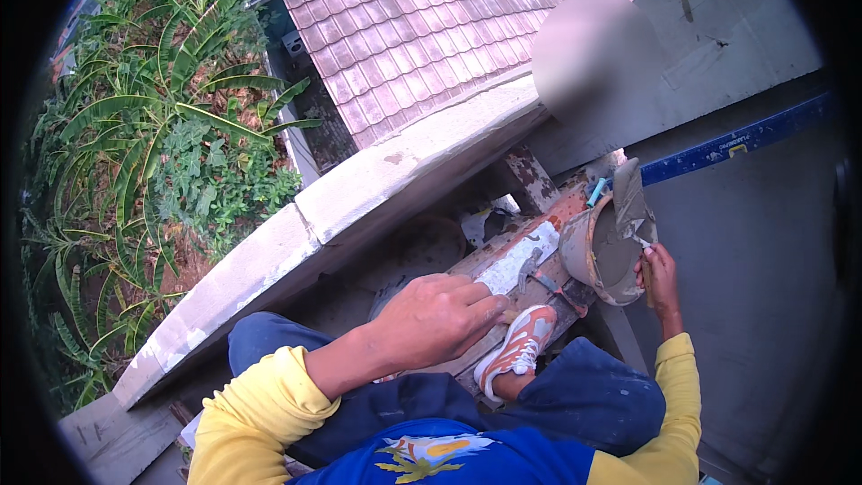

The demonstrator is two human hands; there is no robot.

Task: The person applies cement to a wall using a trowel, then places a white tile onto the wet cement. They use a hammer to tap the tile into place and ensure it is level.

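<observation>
My right hand (662,280) is closed round the handle of a trowel (634,202), whose blade is coated in grey mortar. The blade tilts up above the far side of a round, mortar-stained bucket (579,256). Wet grey mortar (616,251) fills much of that bucket. My left hand (442,319) hangs in front of my body with its fingers curled in; whatever they may hold is hidden. Just beyond its fingertips, by my orange and white shoe (521,346), a grey and reddish tool (549,284) lies on the plank.
A narrow, stained plank (467,260) carries the bucket and my foot. Beyond it runs a pale concrete ledge (359,181), then a tiled roof (422,22). Banana plants (171,126) grow far below on the left. A blue spirit level (745,141) lies along the grey wall (754,242) at right.
</observation>
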